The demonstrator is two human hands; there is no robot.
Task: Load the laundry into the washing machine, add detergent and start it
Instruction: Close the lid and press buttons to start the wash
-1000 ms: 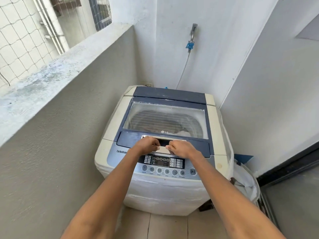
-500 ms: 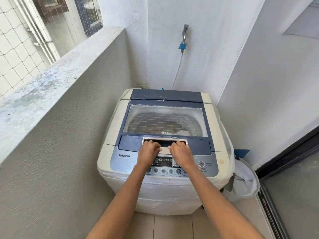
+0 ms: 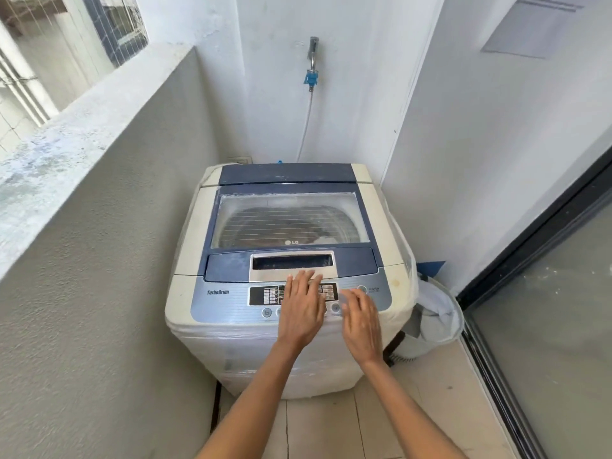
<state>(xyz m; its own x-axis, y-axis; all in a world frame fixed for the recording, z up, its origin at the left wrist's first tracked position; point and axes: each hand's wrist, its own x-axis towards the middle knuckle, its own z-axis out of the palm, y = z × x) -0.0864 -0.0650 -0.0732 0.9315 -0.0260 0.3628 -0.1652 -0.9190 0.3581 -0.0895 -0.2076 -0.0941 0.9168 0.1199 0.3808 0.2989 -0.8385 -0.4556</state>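
Observation:
A cream and blue top-loading washing machine [image 3: 185, 253] stands in the corner with its clear lid [image 3: 288, 220] closed. Some laundry shows dimly through the lid. My left hand [image 3: 303, 309] hovers flat over the control panel [image 3: 265, 294], fingers spread, fingertips near the silver lid handle [image 3: 291, 261]. My right hand [image 3: 361, 318] is open above the panel's right end, close to the round power button [image 3: 362, 289]. Neither hand holds anything.
A white laundry basket [image 3: 433, 318] with pale cloth in it sits on the floor right of the machine. A tap with a blue fitting and hose [image 3: 311, 77] is on the back wall. A low parapet wall [image 3: 109, 200] runs along the left; a glass sliding door [image 3: 546, 309] is at right.
Both hands have let go of the lid handle and pulled back over the control panel, fingers now spread. The right hand has shifted to the right. The camera has stepped back and risen.

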